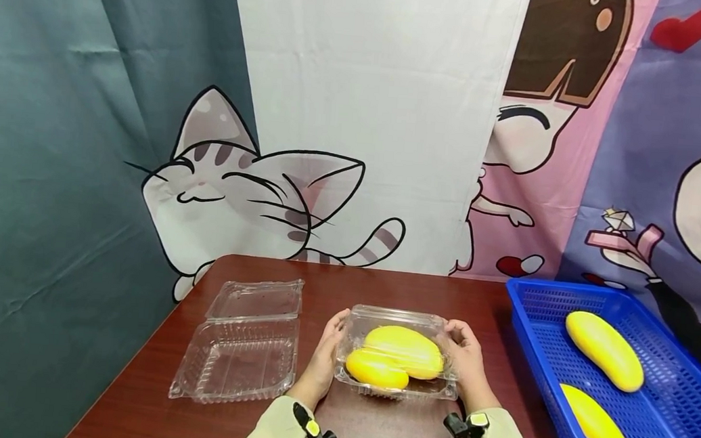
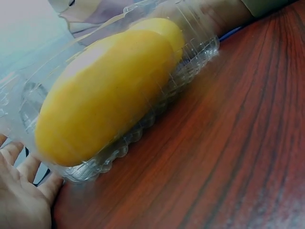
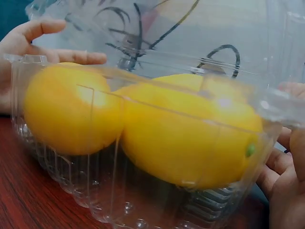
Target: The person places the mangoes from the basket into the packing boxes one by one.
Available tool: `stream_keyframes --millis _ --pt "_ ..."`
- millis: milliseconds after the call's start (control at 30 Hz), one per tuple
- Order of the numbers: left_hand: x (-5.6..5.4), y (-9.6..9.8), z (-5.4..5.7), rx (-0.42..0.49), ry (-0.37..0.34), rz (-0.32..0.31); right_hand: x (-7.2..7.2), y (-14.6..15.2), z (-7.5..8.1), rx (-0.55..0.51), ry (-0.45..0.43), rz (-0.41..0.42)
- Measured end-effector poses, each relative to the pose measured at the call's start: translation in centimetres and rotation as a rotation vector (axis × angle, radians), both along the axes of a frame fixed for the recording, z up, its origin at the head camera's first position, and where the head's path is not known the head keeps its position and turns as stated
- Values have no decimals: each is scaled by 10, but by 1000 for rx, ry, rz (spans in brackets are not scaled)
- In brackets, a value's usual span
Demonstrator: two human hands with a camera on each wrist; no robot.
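A clear plastic clamshell box (image 1: 396,388) with yellow mangoes (image 1: 405,348) inside stands close before the person on the table. At its left side, the left hand (image 1: 324,359) holds it near the far corner, thumb and a finger apart around the edge in the right wrist view. Across from it, the right hand (image 1: 467,363) grips the other side, fingers bent over the far right corner. Through the front wall, two mangoes (image 3: 190,138) show large, one with a green stem end. The lid (image 3: 176,28) slants up behind the fruit in the right wrist view.
Left of the hands, a second clamshell box (image 1: 243,357) lies opened flat with nothing in it. A blue plastic basket (image 1: 526,367) holds two more mangoes (image 1: 604,349) at the right. Behind the brown wooden table (image 1: 322,278) hangs a printed curtain (image 1: 370,112).
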State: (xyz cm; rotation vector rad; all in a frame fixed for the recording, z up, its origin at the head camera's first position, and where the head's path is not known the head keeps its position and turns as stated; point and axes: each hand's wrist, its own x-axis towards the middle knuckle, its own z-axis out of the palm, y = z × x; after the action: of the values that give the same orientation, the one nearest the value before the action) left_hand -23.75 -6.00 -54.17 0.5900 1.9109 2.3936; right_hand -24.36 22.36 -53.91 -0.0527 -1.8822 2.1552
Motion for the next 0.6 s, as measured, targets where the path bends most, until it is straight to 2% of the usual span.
stream_keyframes --millis 67,167,267,367,500,600 --pt "1 -1 0 -8 -1 -18 0 0 1 -13 -21 -15" --pt "2 -2 1 -28 -10 -47 1 2 1 -90 -28 -16" --pt "3 -2 1 -55 -12 -67 0 3 1 -183 -26 7" --pt "3 -3 0 -83 -11 -79 0 4 0 -209 -16 31" --pt "2 -4 -1 -103 -13 -75 0 5 -2 -190 35 94" --pt "0 -3 0 -88 -24 -49 1 6 -4 -193 143 195"
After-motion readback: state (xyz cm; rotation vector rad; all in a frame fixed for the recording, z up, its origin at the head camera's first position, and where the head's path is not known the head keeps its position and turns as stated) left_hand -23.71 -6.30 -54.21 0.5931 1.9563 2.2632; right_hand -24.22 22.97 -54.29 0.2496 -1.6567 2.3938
